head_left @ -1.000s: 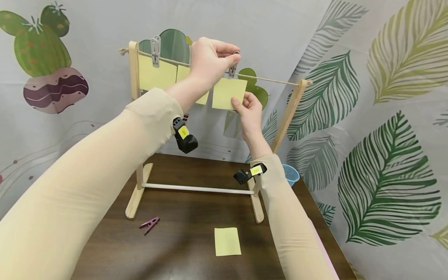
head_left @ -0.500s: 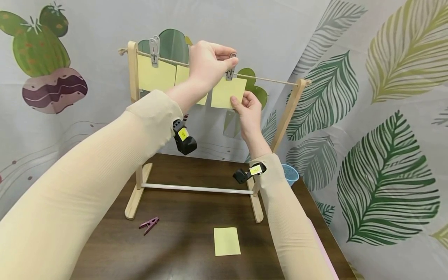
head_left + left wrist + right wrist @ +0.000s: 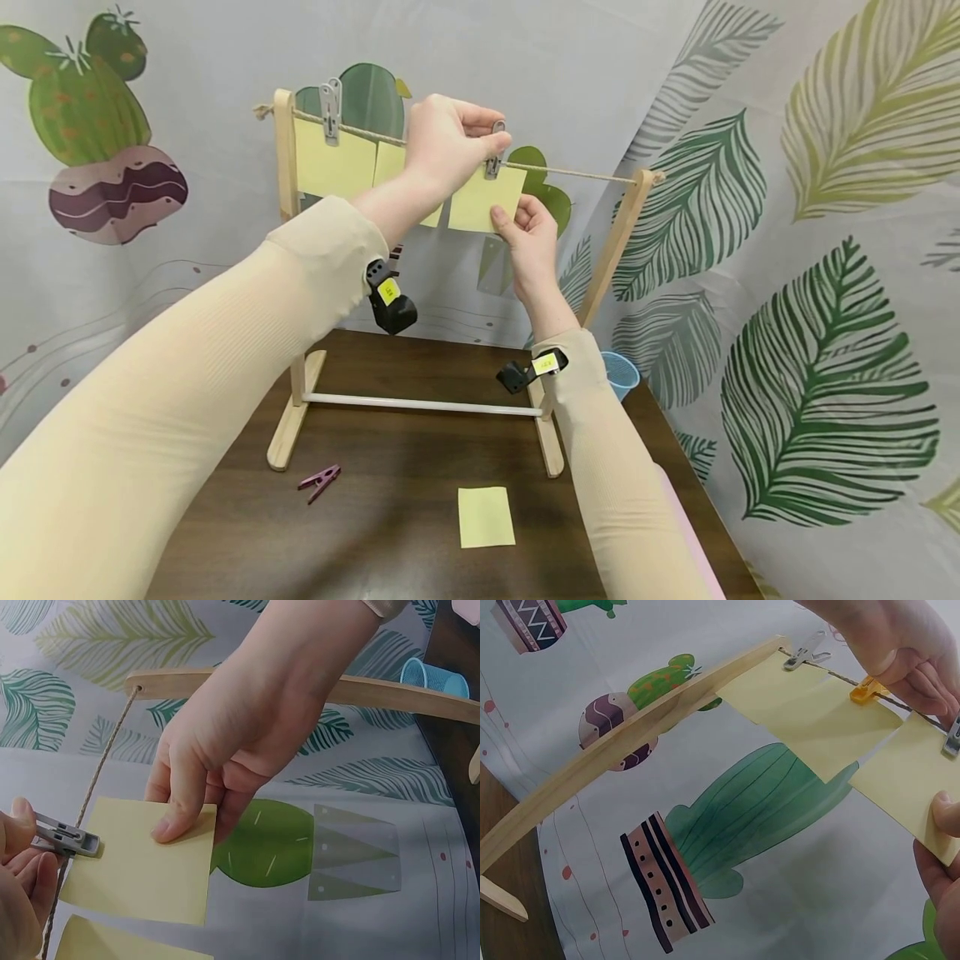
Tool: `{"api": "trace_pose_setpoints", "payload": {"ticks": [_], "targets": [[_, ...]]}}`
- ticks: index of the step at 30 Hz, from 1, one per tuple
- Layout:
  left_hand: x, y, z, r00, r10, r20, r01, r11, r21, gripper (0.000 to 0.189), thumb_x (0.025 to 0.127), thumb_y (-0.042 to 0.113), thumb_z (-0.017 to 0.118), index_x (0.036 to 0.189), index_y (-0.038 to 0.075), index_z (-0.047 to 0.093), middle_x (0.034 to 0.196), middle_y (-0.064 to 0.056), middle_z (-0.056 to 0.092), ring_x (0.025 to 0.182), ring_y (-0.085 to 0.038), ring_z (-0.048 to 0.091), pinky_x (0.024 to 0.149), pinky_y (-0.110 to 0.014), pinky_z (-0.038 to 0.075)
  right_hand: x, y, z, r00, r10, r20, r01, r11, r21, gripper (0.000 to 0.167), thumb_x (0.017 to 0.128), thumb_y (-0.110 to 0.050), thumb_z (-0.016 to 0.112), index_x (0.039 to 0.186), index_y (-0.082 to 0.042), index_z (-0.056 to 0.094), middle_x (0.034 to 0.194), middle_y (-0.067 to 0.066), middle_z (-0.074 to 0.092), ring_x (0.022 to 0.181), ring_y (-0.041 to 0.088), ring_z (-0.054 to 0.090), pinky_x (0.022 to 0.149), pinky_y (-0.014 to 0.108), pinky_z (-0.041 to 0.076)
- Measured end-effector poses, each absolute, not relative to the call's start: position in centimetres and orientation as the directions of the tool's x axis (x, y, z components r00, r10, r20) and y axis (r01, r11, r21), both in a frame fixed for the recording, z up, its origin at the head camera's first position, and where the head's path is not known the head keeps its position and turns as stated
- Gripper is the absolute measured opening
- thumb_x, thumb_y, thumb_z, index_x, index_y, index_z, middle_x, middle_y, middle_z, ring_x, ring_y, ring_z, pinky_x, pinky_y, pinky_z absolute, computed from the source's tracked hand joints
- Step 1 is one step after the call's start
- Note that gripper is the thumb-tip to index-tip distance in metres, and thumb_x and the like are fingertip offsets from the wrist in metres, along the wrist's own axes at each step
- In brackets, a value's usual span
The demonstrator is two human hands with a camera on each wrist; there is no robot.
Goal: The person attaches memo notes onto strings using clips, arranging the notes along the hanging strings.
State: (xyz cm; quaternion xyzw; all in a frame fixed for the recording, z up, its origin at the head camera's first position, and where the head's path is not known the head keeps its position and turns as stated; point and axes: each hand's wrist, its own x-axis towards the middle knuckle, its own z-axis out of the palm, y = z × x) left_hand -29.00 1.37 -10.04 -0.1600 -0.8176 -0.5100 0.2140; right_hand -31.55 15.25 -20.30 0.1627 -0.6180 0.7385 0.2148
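My left hand pinches the handles of a grey clothespin, whose nose sits over the rope and the top edge of a yellow paper sheet. Below, my right hand holds that sheet's lower right corner between thumb and fingers. To the left, two more yellow sheets hang on the rope. One is under a grey clothespin; the other is under an orange clothespin, which my left hand hides in the head view.
The rope spans a wooden stand with a white crossbar. On the brown table lie a purple clothespin and a yellow sheet. A blue mesh basket stands behind the right arm.
My left hand has lowered slightly with the clothespin, and more of the clothespin shows over the paper's top edge. The right hand still holds the paper's corner, shifted slightly left.
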Motion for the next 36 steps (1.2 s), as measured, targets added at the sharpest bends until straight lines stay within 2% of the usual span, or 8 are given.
{"api": "trace_pose_setpoints", "payload": {"ticks": [10,22,36], "targets": [[-29.02,1.17,-10.04,-0.842,0.083,0.534,0.509,0.451,0.733,0.033,0.089,0.024,0.073,0.120,0.014,0.071,0.117,-0.001,0.071,0.106,-0.006,0.068,0.090,-0.016,0.051,-31.34,15.17,-20.10,-0.861,0.092,0.500,-0.508,-0.143,-0.849,0.011,0.092,0.005,0.061,0.098,-0.003,0.058,0.081,-0.007,0.068,0.076,0.003,0.067,0.071,0.016,0.053],[-28.82,0.97,-9.97,-0.854,0.143,0.500,0.499,0.491,0.714,0.042,0.089,0.028,0.072,0.128,0.013,0.065,0.121,0.000,0.069,0.109,-0.006,0.067,0.093,-0.016,0.050,-31.26,15.16,-20.24,-0.861,0.108,0.496,-0.507,-0.134,-0.851,0.010,0.092,0.005,0.060,0.101,0.000,0.059,0.080,-0.007,0.067,0.074,0.003,0.066,0.071,0.016,0.053],[-28.48,0.42,-10.05,-0.838,0.189,0.512,0.534,0.472,0.701,0.050,0.091,0.024,0.071,0.136,0.010,0.057,0.129,-0.005,0.065,0.115,-0.008,0.064,0.096,-0.015,0.048,-31.26,15.41,-20.90,-0.875,0.114,0.471,-0.484,-0.139,-0.864,0.010,0.095,0.001,0.059,0.092,-0.009,0.058,0.073,-0.011,0.068,0.066,0.002,0.060,0.069,0.017,0.051]]}}
